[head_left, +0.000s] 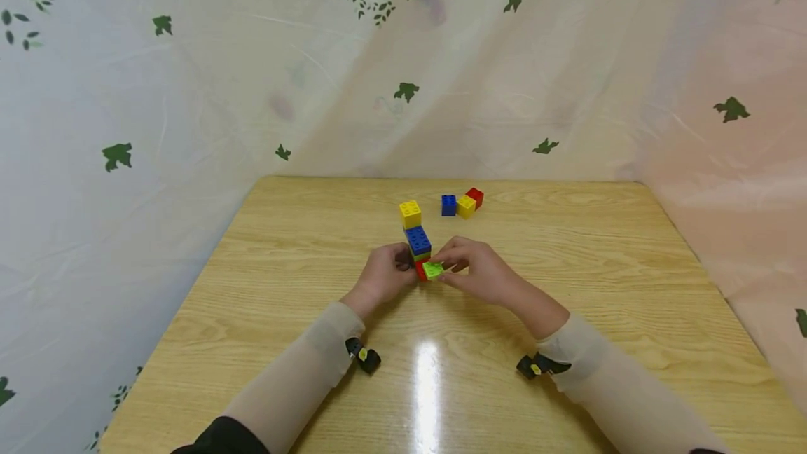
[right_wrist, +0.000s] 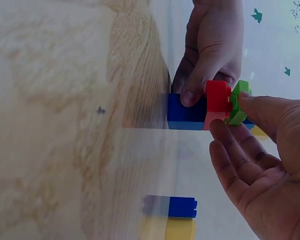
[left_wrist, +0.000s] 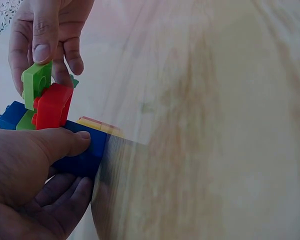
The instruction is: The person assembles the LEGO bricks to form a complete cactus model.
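Note:
My left hand (head_left: 384, 273) grips the lower blue brick (left_wrist: 82, 156) of a small stack, its thumb lying along the brick's side. A red brick (right_wrist: 216, 100) sits on that blue one. Between thumb and fingertips my right hand (head_left: 480, 270) pinches a light green brick (head_left: 433, 271) at the red brick's studs. The green brick looks tilted in the right wrist view; whether it is pressed on I cannot tell. Farther up the stack are another blue brick (head_left: 417, 239) and a yellow brick (head_left: 410, 214). Another green piece under the upper blue brick is partly hidden.
Behind the stack, to the right, a loose blue brick (head_left: 448, 205), a yellow brick (head_left: 466, 207) and a red brick (head_left: 476, 197) lie close together. The wooden table (head_left: 284, 230) ends at a leaf-patterned curtain (head_left: 353, 90) at the back and sides.

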`<control>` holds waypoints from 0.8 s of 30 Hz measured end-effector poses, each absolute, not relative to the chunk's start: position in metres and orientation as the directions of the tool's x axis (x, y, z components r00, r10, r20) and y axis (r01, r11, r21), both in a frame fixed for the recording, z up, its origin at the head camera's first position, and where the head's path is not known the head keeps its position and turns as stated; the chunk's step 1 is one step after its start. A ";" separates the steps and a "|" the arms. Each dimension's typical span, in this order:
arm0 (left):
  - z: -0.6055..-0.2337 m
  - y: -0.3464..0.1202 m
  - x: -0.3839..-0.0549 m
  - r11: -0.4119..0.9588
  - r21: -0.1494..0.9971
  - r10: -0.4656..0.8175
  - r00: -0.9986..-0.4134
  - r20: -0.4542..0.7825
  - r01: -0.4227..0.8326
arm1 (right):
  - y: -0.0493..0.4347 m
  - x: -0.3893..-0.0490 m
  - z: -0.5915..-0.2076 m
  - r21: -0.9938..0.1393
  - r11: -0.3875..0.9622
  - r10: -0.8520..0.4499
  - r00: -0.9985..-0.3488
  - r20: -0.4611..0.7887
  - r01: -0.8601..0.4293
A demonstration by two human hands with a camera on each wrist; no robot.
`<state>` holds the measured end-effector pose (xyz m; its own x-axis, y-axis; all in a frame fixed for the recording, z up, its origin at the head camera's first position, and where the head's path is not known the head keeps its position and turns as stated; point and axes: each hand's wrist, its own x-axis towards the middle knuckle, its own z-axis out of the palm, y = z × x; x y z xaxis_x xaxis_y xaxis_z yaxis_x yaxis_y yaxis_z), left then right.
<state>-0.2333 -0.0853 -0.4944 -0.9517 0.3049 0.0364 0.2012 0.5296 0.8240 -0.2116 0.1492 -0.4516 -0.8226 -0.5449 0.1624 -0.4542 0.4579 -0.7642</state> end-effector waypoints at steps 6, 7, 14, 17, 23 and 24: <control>-0.494 -0.085 -0.233 0.540 0.814 0.305 -0.951 0.045 0.212 | 0.145 -0.210 -0.451 -0.746 0.481 -0.547 -0.823 0.157 -0.462; -0.494 -0.085 -0.233 0.541 0.813 0.306 -0.951 0.048 0.216 | 0.144 -0.210 -0.451 -0.744 0.485 -0.546 -0.824 0.153 -0.459; -0.493 -0.085 -0.232 0.545 0.813 0.300 -0.953 0.038 0.204 | 0.142 -0.208 -0.453 -0.779 0.475 -0.538 -0.836 0.111 -0.409; -0.493 -0.085 -0.232 0.547 0.811 0.304 -0.952 0.041 0.210 | 0.141 -0.208 -0.453 -0.781 0.459 -0.548 -0.827 0.126 -0.423; -0.494 -0.085 -0.232 0.541 0.813 0.303 -0.952 0.050 0.215 | 0.140 -0.210 -0.455 -0.768 0.435 -0.575 -0.801 0.166 -0.471; -0.494 -0.085 -0.232 0.540 0.813 0.304 -0.951 0.052 0.217 | 0.140 -0.211 -0.455 -0.760 0.435 -0.581 -0.796 0.173 -0.483</control>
<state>-0.2321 -0.0847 -0.4944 -0.9513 0.3039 0.0523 0.2171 0.5395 0.8135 -0.2106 0.1403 -0.4549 -0.7956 -0.5805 0.1733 -0.4828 0.4346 -0.7603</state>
